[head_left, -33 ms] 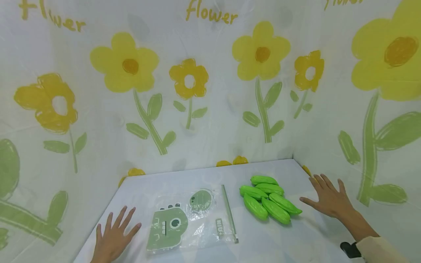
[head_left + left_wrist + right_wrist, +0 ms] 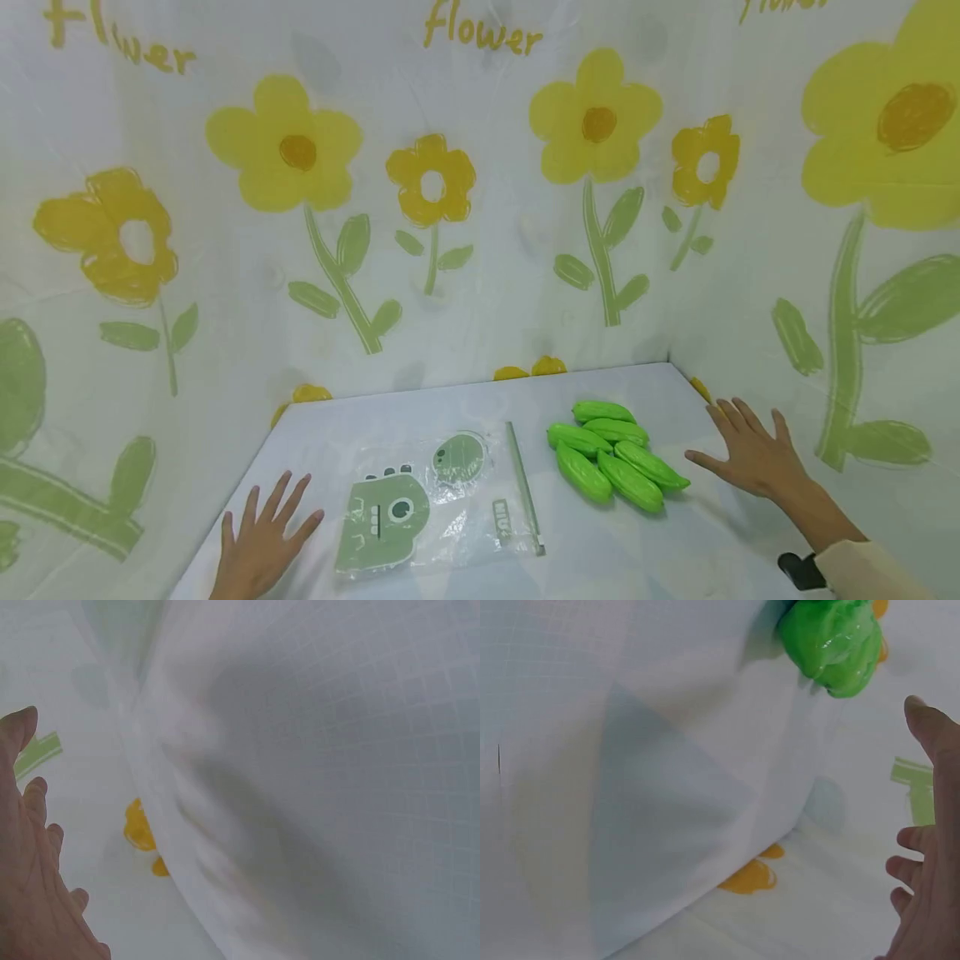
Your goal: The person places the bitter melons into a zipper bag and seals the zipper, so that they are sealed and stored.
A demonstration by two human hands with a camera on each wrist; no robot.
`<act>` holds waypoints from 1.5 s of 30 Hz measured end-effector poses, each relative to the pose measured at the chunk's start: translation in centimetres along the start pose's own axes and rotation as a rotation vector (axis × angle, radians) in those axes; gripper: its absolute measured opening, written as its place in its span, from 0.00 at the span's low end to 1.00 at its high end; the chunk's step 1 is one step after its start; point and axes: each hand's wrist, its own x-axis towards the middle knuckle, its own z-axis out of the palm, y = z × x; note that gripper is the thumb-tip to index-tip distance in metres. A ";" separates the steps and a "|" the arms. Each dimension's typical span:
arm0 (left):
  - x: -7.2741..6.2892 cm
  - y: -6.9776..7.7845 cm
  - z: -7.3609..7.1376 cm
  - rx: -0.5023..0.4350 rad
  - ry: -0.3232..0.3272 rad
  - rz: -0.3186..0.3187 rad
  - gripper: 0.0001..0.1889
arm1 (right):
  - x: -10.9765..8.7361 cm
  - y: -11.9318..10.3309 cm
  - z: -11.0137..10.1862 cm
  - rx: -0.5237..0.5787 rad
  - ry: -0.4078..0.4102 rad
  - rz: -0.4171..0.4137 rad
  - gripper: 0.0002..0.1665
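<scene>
A clear plastic zip bag [image 2: 442,533] lies flat on the white table, printed with a green one-eyed monster and a green round shape; its green slider strip [image 2: 525,492] runs along the right end. To its right sits a cluster of several bright green, ridged, pod-shaped pieces [image 2: 633,483], like toy vegetables. My left hand [image 2: 262,542] is spread left of the bag, apart from it and holding nothing. My right hand [image 2: 757,454], fingers also spread, is right of the green cluster without touching it. In the right wrist view part of the green cluster [image 2: 832,645] shows near the thumb.
A white cloth [image 2: 480,317] printed with yellow flowers hangs behind the table [image 2: 420,408] and along both sides. A dark band [image 2: 801,572] sits at my right wrist, beside a cream sleeve [image 2: 862,571].
</scene>
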 end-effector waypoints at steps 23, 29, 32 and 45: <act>1.0 5.9 -0.5 0.030 0.143 0.114 0.38 | 0.8 -4.0 1.0 0.047 0.142 -0.094 0.46; 1.3 8.0 1.1 -0.016 0.218 0.188 0.35 | 1.0 -5.8 1.5 0.063 0.151 -0.102 0.42; 1.6 8.8 1.6 -0.052 0.210 0.186 0.34 | 1.2 -6.8 1.4 0.106 0.147 -0.095 0.40; 2.3 11.4 3.6 -0.174 0.240 0.204 0.26 | 1.7 -10.6 2.7 0.236 0.139 -0.074 0.35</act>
